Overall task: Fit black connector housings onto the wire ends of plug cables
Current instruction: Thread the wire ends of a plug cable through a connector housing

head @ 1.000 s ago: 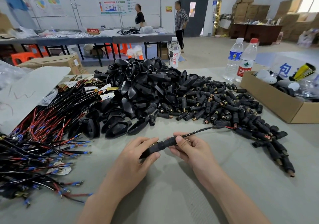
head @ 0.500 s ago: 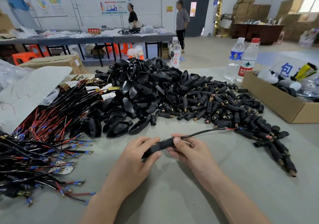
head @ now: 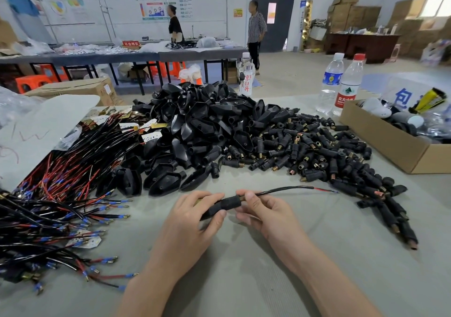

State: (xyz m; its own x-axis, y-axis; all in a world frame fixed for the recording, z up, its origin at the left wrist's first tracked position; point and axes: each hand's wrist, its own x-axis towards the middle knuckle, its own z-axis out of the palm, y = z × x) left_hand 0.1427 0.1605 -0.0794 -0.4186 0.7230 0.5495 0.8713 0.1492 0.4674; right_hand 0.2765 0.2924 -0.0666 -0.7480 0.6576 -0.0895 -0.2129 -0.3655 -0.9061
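My left hand (head: 192,219) grips a black cylindrical connector housing (head: 225,205) low over the grey table. My right hand (head: 266,209) pinches the cable (head: 288,189) right where it enters the housing; a brass collar shows at that joint. The black cable runs off to the right and ends in red and black wire tips. A pile of loose black cylindrical housings (head: 312,150) lies beyond, and larger black plug shells (head: 200,126) are heaped at centre. A bundle of red and black plug cables (head: 56,199) with blue-sleeved terminals lies at the left.
An open cardboard box (head: 380,136) with mixed items stands at the right. Two water bottles (head: 341,82) and a third bottle (head: 246,77) stand at the table's far side. A grey sheet (head: 36,128) and a carton lie at the left. Two people stand by far tables.
The housing has turned from tilted to nearly level between my hands and sits a little further along the cable. A person in the background has walked left.
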